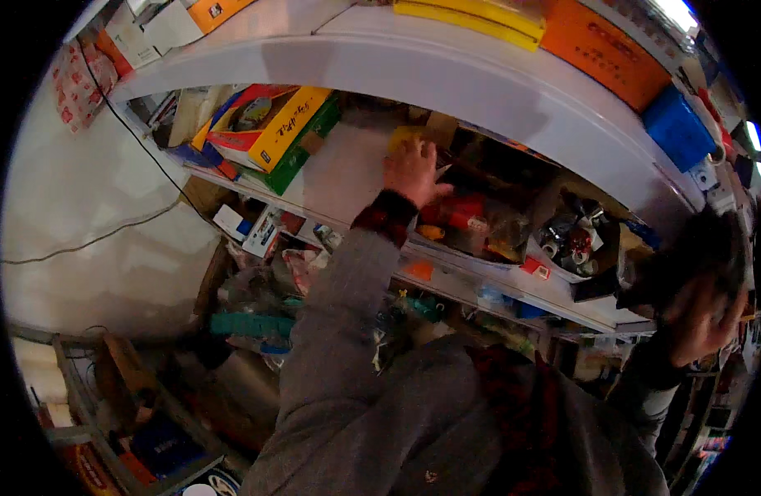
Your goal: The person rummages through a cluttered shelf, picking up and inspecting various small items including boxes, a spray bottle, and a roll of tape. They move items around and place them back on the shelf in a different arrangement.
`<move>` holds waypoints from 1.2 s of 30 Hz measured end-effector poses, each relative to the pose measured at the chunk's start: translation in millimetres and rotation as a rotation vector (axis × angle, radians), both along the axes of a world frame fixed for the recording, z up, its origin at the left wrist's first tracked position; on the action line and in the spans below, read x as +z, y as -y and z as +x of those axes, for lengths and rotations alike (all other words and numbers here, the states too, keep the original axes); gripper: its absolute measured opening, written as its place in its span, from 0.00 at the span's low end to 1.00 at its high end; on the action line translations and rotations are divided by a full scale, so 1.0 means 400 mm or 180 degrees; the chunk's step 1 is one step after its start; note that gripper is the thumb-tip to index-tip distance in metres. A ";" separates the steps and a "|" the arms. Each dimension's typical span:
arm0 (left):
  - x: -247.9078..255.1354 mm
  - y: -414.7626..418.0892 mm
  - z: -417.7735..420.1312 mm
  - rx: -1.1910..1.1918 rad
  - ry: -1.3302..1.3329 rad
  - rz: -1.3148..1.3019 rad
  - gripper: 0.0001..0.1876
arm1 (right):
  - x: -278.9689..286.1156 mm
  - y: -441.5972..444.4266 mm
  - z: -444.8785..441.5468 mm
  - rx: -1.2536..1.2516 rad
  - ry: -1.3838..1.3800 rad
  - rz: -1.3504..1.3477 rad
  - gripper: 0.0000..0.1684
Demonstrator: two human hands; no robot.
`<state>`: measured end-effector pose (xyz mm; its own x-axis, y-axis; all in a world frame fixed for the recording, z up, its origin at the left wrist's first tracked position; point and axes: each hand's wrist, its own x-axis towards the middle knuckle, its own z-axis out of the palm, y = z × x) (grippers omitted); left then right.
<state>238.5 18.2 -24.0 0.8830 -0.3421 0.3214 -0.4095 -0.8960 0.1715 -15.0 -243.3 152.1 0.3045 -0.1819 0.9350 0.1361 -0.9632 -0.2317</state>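
My left hand point(413, 170) reaches into a white shelf bay, fingers spread, beside a yellow object point(406, 137) at the back. Whether it touches that object or the items just right of it is unclear. Below and right of the hand lies an open box with a red packet point(458, 211) and plastic-wrapped things. My right hand point(706, 319) is at the far right, blurred, with its fingers bent around or against a dark, fuzzy-looking object point(684, 266). Its grip on that object cannot be made out.
Yellow and green cartons point(290, 127) stand left on the shelf. An open box of small metal parts point(576, 242) is to the right. An orange box point(604, 53) and a blue box point(678, 127) sit on the shelf above. A black cable point(141, 144) hangs at the left wall.
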 end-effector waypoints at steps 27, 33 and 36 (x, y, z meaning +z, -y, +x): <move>-0.024 -0.419 -0.087 0.1796 -0.1043 -0.0648 0.27 | 0.047 -0.116 0.092 0.1366 -0.0748 -0.0012 0.17; -0.298 -0.484 0.068 0.0917 -0.1211 0.0897 0.34 | 0.061 -0.037 0.167 0.0824 -0.0554 -0.0239 0.16; -0.363 -0.526 0.123 0.1161 -0.1045 0.0605 0.32 | 0.054 -0.026 0.160 0.0442 -0.0432 0.0013 0.16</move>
<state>287.8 228.7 -169.2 0.9994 -0.0190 -0.0303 -0.0172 -0.9981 0.0588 49.0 -232.7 173.5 0.4503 -0.1331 0.8829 0.2347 -0.9364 -0.2609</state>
